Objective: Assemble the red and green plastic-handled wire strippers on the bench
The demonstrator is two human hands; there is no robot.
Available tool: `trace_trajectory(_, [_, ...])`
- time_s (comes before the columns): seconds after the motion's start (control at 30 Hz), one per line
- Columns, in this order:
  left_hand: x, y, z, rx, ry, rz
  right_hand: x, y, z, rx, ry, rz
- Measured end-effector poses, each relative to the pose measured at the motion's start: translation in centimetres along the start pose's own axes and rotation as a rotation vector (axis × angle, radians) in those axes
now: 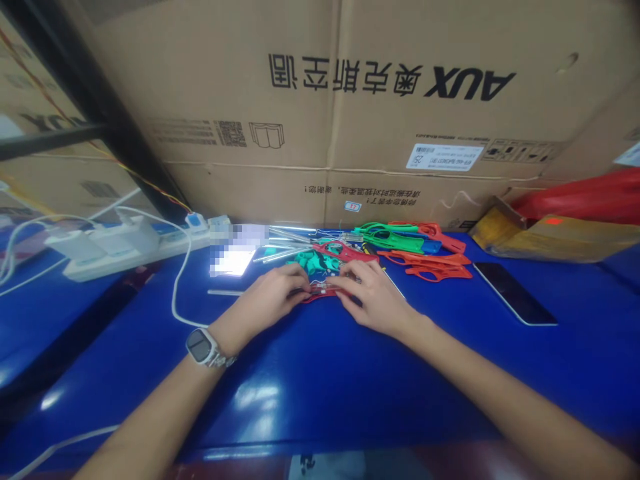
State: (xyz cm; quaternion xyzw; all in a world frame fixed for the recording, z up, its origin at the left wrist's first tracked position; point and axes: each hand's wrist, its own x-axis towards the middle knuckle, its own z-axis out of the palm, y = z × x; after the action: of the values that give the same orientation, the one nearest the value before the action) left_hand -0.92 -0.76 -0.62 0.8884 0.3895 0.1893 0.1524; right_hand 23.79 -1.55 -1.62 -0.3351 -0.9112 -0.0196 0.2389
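Observation:
Both my hands meet at the middle of the blue table [310, 373]. My left hand [273, 297], with a watch [205, 348] on its wrist, and my right hand [373, 297] pinch a small red plastic part [323, 291] with a metal piece between the fingertips. Just behind them lies a pile of red, green and teal plastic frames [395, 243] and several thin metal rods [287, 240].
A large cardboard box [350, 100] stands along the back. A white power strip [120, 243] with plugs and cables lies at the left. A dark phone [515, 292] lies flat at the right, near a brown envelope [565, 237] and a red bag [590, 197].

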Motion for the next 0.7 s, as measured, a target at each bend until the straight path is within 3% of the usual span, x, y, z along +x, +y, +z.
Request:
trace_trajectory(0.13, [-0.04, 0.04, 0.12, 0.003, 0.018, -0.011, -0.25, -0.4, 0.06, 0.038, -0.058, -0.078])
trace_trajectory(0.33, [0.02, 0.02, 0.17, -0.021, 0.032, -0.01, -0.55, -0.12, 0.31, 0.01, -0.145, -0.064])
trace_trajectory(0.7, [-0.08, -0.36, 0.24, -0.057, 0.042, 0.009, -0.79, -0.35, 0.48, -0.017, -0.171, -0.063])
